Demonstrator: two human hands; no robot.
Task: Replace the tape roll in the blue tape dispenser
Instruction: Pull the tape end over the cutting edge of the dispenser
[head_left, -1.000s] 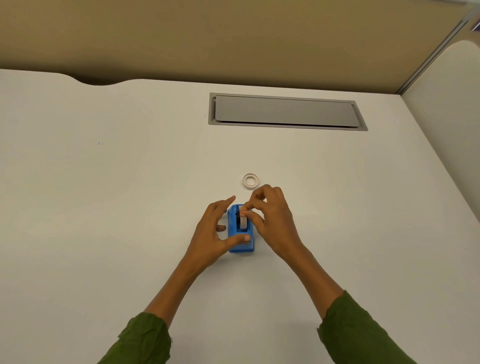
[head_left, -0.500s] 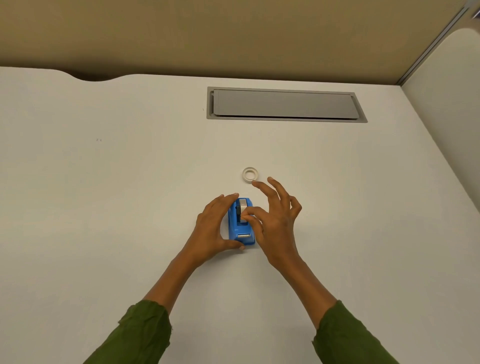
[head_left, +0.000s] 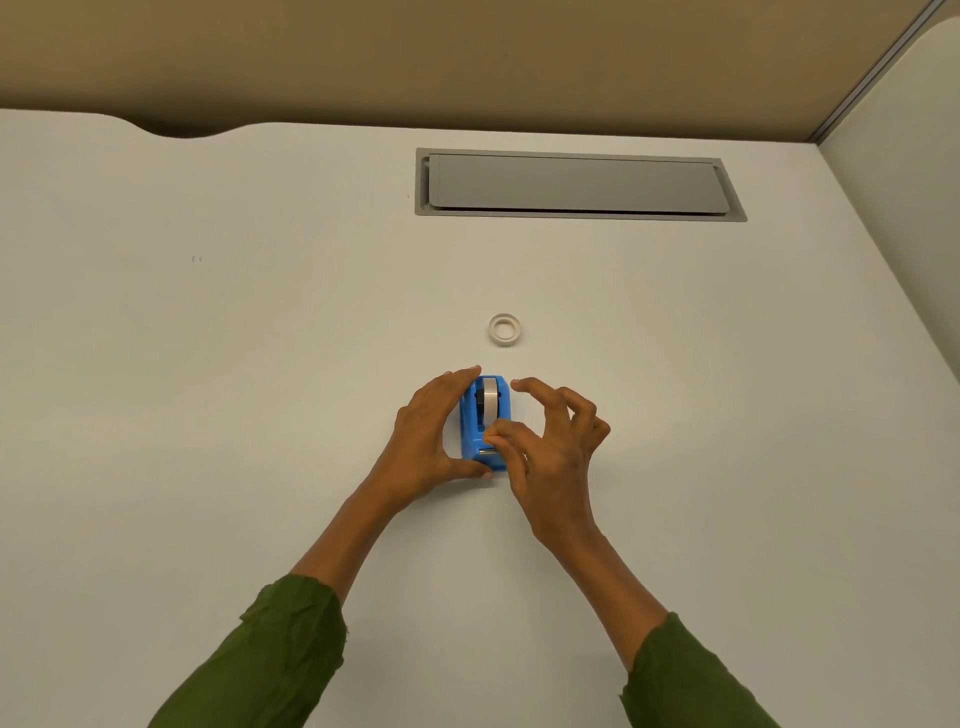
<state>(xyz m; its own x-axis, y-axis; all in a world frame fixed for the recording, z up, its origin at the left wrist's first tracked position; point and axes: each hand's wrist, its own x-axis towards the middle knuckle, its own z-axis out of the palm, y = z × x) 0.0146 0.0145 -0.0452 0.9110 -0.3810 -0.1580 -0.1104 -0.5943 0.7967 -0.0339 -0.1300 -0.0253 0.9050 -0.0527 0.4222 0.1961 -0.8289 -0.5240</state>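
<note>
Blue tape dispenser (head_left: 474, 423) gripped on white desk (head_left: 208, 415), roll seated inside.

Left hand (head_left: 428, 439) curled around dispenser's left side, fingers along far end, thumb under near end, so clasped on it. Right hand (head_left: 553, 449) just right of that grip, spread wide, thumb tip resting on top of dispenser close to metal cutter (head_left: 487, 453); other fingers arched in air, holding nothing. Pale tape roll (head_left: 489, 399) upright in dispenser's slot, between the two hands. Second roll (head_left: 504, 329) flat on desk beyond the grip, apart from fingertips. Grey hatch (head_left: 576, 183) set in desk farther off. Green sleeves (head_left: 275, 660) at both forearms.
</note>
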